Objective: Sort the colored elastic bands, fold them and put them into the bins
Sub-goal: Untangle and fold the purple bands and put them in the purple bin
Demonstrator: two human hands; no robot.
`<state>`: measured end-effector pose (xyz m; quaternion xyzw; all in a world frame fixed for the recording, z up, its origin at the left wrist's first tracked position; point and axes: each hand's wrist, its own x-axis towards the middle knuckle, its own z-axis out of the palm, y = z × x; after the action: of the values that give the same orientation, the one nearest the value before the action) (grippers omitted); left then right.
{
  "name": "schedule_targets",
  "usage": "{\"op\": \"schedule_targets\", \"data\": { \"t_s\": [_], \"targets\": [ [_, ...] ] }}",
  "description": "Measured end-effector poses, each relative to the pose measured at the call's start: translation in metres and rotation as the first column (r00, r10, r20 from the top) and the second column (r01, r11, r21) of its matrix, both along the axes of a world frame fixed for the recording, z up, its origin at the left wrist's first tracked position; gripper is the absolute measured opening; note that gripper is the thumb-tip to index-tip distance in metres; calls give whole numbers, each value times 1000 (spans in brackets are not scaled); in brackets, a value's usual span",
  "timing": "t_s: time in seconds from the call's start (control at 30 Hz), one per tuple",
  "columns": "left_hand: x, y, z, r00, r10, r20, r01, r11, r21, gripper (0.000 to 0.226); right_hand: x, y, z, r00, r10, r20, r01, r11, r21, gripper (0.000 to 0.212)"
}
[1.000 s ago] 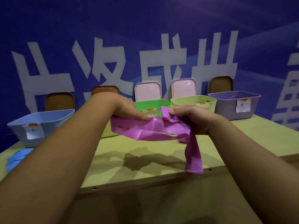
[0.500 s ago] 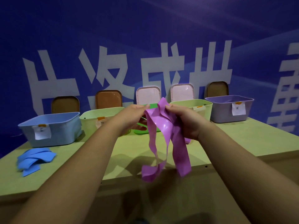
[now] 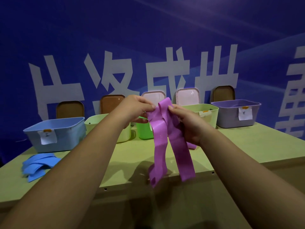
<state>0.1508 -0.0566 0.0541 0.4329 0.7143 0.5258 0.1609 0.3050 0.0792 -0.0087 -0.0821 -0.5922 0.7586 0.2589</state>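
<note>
Green table [image 3: 247,146]: five open bins along the back, blue bin [image 3: 54,134] to purple bin [image 3: 234,116]. Purple elastic band [image 3: 160,138] held above the table, two lengths hanging to its near edge. Left hand [image 3: 133,109] and right hand [image 3: 186,123] each pinch its top between thumb and curled fingers. Blue bands [image 3: 38,166] lie far left.

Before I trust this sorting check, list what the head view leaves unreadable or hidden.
- Head view, blue bin's label and purple bin's label: too small to read.
- Head view, bright green bin: mostly behind the left hand and purple band.
- Head view, blue bin contents: hidden by its front wall.
</note>
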Motion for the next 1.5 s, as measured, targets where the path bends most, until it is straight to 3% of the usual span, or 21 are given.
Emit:
{"op": "schedule_targets", "data": {
  "t_s": [0.13,0.27,0.43,0.6,1.03,1.5],
  "targets": [
    [1,-1,12,999,3,-40,-2,1000,31,11,5,3,-2,1000,-10,-14,10,1000,4,26],
    [5,1,26,964,54,-260,-35,996,80,8,14,6,-2,992,-97,86,86,989,120,28],
    [5,12,38,790,183,-586,-101,980,169,6,21,5,3,998,-61,13,59,991,123,25],
    [12,14,44,786,182,-591,-68,975,211,6,22,4,6,994,-94,-48,102,973,208,22],
    [20,6,40,927,9,-375,39,992,120,9,13,-3,14,978,-127,-166,168,951,261,27],
    [26,3,43,968,-102,-229,128,987,101,16,2,6,13,955,-250,-162,289,909,301,18]
  ]
}}
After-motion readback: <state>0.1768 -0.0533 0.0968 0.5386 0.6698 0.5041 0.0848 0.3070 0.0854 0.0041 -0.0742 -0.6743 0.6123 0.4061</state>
